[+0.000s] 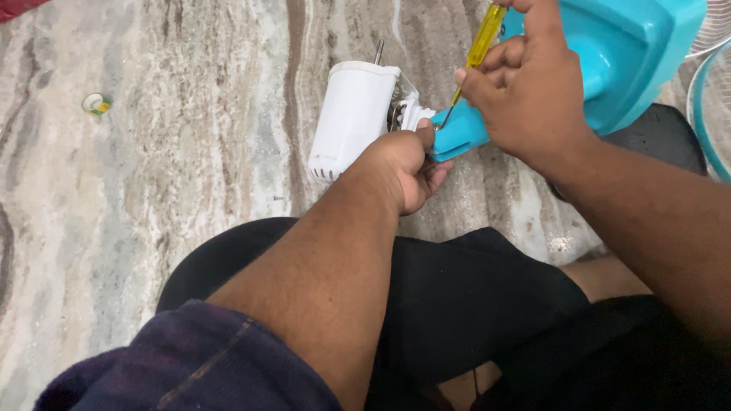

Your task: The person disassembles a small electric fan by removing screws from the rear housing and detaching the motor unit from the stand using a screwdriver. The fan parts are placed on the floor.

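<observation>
A white motor housing [352, 118] is seen lying on the marble floor [152, 213], joined to a turquoise neck [459, 133] just right of it. The joint is gripped by the left hand [403, 167]. A yellow-handled screwdriver [474, 55] is held closed in the right hand [525, 91], tip at the joint. A small green-and-white round cap [96, 103] lies well left of the housing.

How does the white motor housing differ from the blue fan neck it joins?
The white motor housing is a rounded, slotted cylinder with a metal shaft on top; the blue fan neck is a short arm running into the big blue body. The left hand steadies the joint at the housing; the right hand covers the neck, working a yellow-handled screwdriver. Both are smooth plastic lying above the marble floor.
</observation>
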